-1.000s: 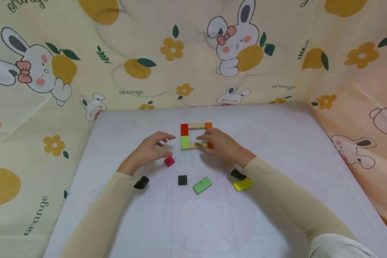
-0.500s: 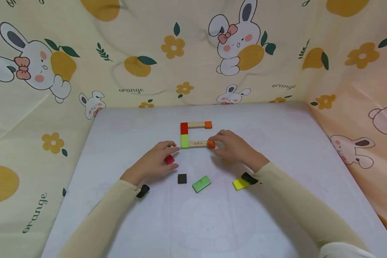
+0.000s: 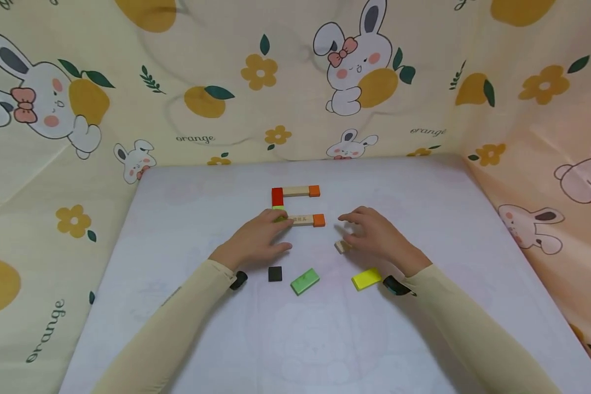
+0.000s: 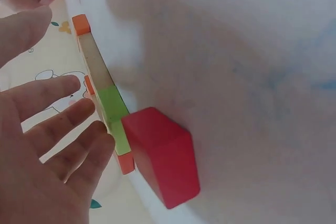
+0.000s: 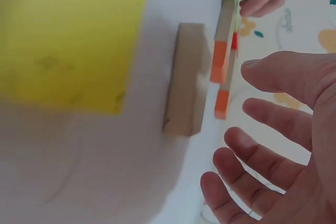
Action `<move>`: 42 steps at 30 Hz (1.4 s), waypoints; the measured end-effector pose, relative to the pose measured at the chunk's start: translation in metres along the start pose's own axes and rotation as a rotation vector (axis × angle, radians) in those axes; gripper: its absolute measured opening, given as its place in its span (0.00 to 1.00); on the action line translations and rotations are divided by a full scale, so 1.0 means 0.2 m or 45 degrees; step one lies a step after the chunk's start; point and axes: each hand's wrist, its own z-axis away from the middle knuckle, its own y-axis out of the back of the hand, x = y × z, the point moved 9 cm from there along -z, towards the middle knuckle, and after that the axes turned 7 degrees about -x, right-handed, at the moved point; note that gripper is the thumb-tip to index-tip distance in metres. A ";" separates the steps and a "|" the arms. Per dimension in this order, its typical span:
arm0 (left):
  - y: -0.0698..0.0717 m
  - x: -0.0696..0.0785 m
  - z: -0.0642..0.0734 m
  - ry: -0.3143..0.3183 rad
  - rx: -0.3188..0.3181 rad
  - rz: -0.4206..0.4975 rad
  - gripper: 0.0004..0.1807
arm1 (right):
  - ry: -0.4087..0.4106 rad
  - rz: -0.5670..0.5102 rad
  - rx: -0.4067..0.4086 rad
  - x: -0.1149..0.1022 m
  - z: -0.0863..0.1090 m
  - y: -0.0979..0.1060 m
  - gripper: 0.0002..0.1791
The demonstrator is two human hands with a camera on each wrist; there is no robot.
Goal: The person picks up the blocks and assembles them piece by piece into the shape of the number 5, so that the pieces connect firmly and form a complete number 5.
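Note:
My left hand (image 3: 256,238) hangs over the table with fingers spread and nothing held. Its fingertips cover much of a light green block (image 4: 115,108); contact cannot be told. A red block (image 4: 163,156) lies close by in the left wrist view, hidden beneath the hand in the head view. My right hand (image 3: 376,238) hovers with loosely bent fingers, also holding nothing. A plain wooden block (image 5: 186,80) lies nearest to it, partly covered in the head view. The light green block joins a three-sided outline with another red block (image 3: 277,196), wooden strips (image 3: 296,191) and orange blocks (image 3: 319,220).
Closer to the person lie a black block (image 3: 274,274), a green block (image 3: 305,281) and a yellow block (image 3: 366,278). The white table (image 3: 295,339) meets a cloth backdrop (image 3: 285,87) printed with rabbits and oranges at the back and sides.
My right hand has withdrawn rightward and nearer from the orange block at the outline's near right corner. My left hand has moved right, over the light green block. That orange block now shows fully.

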 end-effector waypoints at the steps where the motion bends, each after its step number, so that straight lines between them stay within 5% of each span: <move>1: 0.00 0.00 0.00 0.000 -0.003 0.001 0.37 | -0.004 -0.001 0.002 0.01 0.01 0.00 0.27; 17: 0.00 0.01 -0.03 -0.020 -0.012 -0.033 0.35 | -0.167 -0.066 -0.031 0.08 0.08 -0.11 0.40; 42: 0.00 0.00 -0.04 0.003 -0.024 -0.022 0.34 | 0.032 -0.146 -0.020 0.01 0.04 -0.14 0.33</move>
